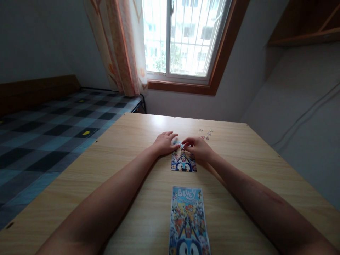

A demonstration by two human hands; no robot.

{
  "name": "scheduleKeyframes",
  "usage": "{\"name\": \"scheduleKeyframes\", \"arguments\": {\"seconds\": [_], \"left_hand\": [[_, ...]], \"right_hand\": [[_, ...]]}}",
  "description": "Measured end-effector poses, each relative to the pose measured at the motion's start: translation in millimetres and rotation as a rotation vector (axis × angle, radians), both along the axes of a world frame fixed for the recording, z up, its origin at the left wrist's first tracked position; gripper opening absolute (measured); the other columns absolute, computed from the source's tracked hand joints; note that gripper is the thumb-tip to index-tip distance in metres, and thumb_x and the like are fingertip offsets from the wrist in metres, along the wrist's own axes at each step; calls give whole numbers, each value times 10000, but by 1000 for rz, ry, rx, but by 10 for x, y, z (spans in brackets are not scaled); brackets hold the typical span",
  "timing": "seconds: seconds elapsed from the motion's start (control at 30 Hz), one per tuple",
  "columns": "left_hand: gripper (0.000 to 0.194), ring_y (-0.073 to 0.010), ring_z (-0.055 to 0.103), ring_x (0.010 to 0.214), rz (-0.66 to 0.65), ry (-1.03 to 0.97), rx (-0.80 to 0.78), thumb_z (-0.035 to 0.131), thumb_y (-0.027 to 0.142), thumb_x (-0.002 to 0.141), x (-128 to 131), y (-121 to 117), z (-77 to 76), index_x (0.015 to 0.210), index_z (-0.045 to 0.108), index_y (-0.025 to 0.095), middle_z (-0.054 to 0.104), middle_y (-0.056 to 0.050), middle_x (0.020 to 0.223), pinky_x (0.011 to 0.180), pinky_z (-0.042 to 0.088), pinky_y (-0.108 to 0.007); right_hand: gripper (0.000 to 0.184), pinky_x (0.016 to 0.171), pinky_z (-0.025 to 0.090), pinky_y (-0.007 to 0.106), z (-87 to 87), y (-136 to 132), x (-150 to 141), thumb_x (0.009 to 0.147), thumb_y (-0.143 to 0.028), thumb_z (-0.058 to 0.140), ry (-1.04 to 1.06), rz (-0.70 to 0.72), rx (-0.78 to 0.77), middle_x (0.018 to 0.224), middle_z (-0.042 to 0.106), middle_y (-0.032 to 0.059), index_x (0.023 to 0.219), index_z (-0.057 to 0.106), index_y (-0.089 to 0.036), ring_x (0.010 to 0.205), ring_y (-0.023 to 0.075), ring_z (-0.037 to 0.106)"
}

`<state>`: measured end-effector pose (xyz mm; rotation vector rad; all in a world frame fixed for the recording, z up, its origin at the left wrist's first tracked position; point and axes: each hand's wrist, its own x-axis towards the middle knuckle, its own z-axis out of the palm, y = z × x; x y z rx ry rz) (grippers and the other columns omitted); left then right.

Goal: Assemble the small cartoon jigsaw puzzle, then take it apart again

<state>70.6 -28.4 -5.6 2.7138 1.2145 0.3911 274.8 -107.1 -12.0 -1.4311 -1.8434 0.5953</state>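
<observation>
A nearly whole jigsaw puzzle [183,165] with a blue cartoon dog lies flat on the table, its upper part partly covered by my hands. My left hand [165,143] rests palm down at the puzzle's left edge, fingers spread, thumb lying over the picture. From the right, my right hand [198,148] reaches over the upper part with thumb and fingers bent together at a small puzzle piece [182,149]. The exact contact there is too small to see clearly. Several loose puzzle pieces [209,134] lie beyond my right hand.
Closer to me lies a picture card marked "Bluey" [189,216] with the same dog design. The wooden table [127,148] fills the middle of the view. A bed with a checked cover [53,152] stands at the left, and a window [186,39] is behind.
</observation>
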Motion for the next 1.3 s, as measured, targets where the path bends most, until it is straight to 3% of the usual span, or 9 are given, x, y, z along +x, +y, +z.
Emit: {"name": "scheduleKeyframes", "arguments": {"seconds": [0.2, 0.43, 0.73, 0.97, 1.17, 1.3], "left_hand": [[666, -324, 445, 1402, -3, 25, 10, 590, 572, 859, 4, -18, 23, 1419, 556, 213, 492, -136, 1520, 1167, 336, -444], [661, -296, 450, 1403, -25, 27, 53, 547, 592, 879, -10, 15, -19, 1433, 523, 233, 512, -108, 1510, 1168, 341, -439], [708, -302, 408, 1431, 2, -61, 3, 565, 578, 891, 68, -80, 23, 1488, 461, 211, 452, -139, 1550, 1173, 336, -439], [743, -329, 402, 1434, -11, -47, 18, 603, 585, 858, 108, -113, -13, 1480, 456, 205, 446, -161, 1550, 1178, 322, -472], [723, -333, 431, 1411, 28, -60, 40, 557, 640, 869, 129, -73, -50, 1444, 489, 208, 485, -152, 1520, 1158, 350, -463], [736, -346, 440, 1403, 55, -23, 35, 570, 644, 854, 140, -101, -38, 1435, 503, 196, 483, -166, 1520, 1149, 355, -470]], "right_hand": [[255, 774, 537, 310, 55, -62, -51, 785, -146, 669, -141, -56, 39, 885, 785, 21, 991, 786, -240, 812, 190, 717], [273, 936, 504, 383, 80, -67, -52, 745, -132, 733, -286, -56, 169, 1001, 765, 34, 981, 788, -259, 967, 225, 680], [253, 1100, 375, 563, 81, 17, 109, 818, -306, 726, -302, -219, 268, 1363, 614, 83, 1068, 764, -311, 1303, 309, 518], [540, 1140, 310, 626, 36, 26, 114, 789, -344, 742, -318, -272, 214, 1476, 515, 140, 1314, 639, -272, 1455, 383, 343], [425, 1193, 293, 534, 220, 176, 586, 883, -254, 550, -167, -611, 484, 1469, 508, 127, 1301, 612, -204, 1452, 300, 355], [465, 1196, 307, 462, 119, 272, 1080, 842, -199, 484, -105, -796, 480, 1366, 590, 168, 1285, 599, -122, 1345, 268, 478]]}}
